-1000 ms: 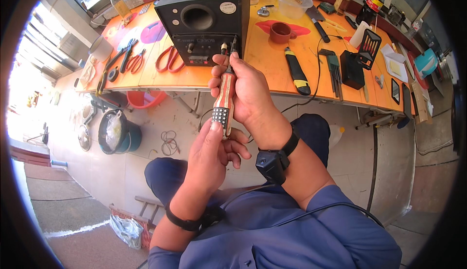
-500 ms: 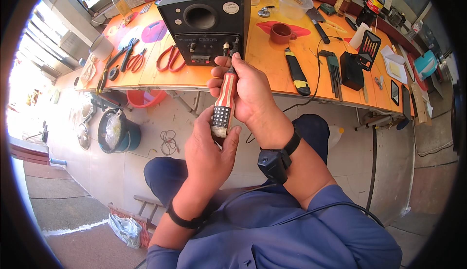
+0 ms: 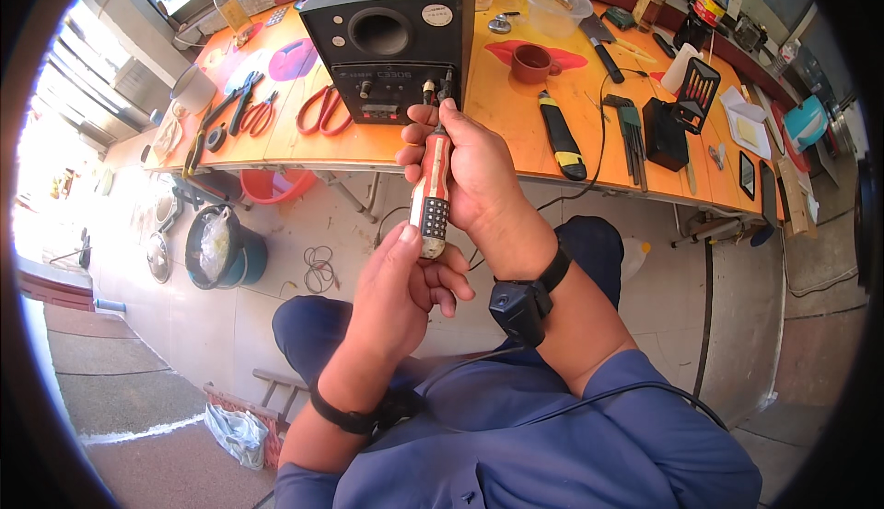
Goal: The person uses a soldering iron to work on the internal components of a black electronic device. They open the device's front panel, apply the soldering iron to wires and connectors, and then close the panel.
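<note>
A screwdriver (image 3: 433, 177) with a red and cream handle and a black, star-patterned end points away from me at the back panel of a black speaker box (image 3: 382, 44). My right hand (image 3: 481, 168) wraps round the front of the handle and hides most of the shaft. At the butt end, my left hand (image 3: 391, 292) has its thumb along the handle and its curled fingers beneath. The tip lies by the sockets and cables at the panel's lower right; its exact contact cannot be made out.
On the orange table (image 3: 502, 131) lie red-handled scissors (image 3: 324, 111), pliers (image 3: 258, 115), a black-yellow utility knife (image 3: 562, 136), a brown cup (image 3: 534, 64) and a hex key set (image 3: 698, 94). A bucket (image 3: 221, 256) stands on the floor at left.
The screwdriver handle has turned about its long axis, and its butt end has shifted slightly right. My left hand has rolled, its fingers now showing under the handle. My right hand stays almost in place.
</note>
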Tool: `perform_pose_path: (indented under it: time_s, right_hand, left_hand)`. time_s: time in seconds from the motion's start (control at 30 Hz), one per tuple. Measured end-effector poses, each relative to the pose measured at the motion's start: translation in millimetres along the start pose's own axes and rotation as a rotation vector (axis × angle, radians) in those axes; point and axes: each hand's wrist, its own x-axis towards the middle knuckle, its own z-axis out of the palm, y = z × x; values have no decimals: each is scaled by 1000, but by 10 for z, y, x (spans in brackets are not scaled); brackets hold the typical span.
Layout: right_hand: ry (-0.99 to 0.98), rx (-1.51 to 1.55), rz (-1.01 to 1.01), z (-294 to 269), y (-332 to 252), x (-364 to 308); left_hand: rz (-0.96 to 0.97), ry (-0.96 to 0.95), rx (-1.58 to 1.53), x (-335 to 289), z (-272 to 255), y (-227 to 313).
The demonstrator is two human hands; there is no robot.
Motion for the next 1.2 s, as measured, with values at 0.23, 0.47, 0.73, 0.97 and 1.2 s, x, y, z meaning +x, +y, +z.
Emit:
perform_pose_path:
  time_s: [0.23,0.47,0.73,0.97,1.2]
  right_hand:
    - [10,7,20,-9,20,-5]
    - [-4,-39,3,-15,2,-31]
    - [-12,-98,-15,-65,17,-44]
    - [-37,-245,-29,-124,49,-137]
    - [-124,-224,-73,-198,40,-169]
  left_hand:
    - [470,216,860,22,-4,-94]
    - [53,82,148,53,-43,-16]
    - [-97,-55,-130,34,-111,-97]
    - [533,300,1128,111,-119,-150]
    - [-8,-20,-66,56,-109,-55]
